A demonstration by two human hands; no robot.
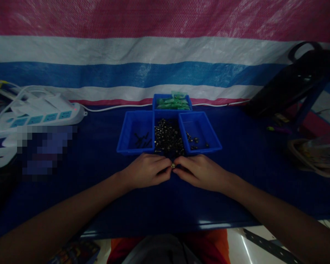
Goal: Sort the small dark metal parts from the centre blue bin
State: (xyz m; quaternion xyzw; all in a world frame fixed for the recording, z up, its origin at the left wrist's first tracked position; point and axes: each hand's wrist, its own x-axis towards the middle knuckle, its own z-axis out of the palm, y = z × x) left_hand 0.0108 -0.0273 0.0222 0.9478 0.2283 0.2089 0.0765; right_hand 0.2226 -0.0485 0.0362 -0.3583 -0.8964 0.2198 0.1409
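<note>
My left hand [151, 169] and my right hand [199, 171] meet in front of the bins, fingertips almost touching. Between them they pinch a small round brass-coloured metal piece [173, 165]; its exact kind is too small to make out. Just beyond lies a heap of small dark and shiny metal parts [169, 137] in the middle. The blue bin on the left [122, 141] holds several thin dark rods [141, 140]. In the blue bin on the right [216, 143] are several short shiny metal pieces [194, 140].
Behind the heap, a smaller blue bin [154, 102] holds green packets [173, 102]. A white power strip [77, 113] with cables stands at left, beside a blurred-out patch. At right are a black bottle [286, 82] and a basket [299, 159]. The blue table's front edge [181, 225] is near me.
</note>
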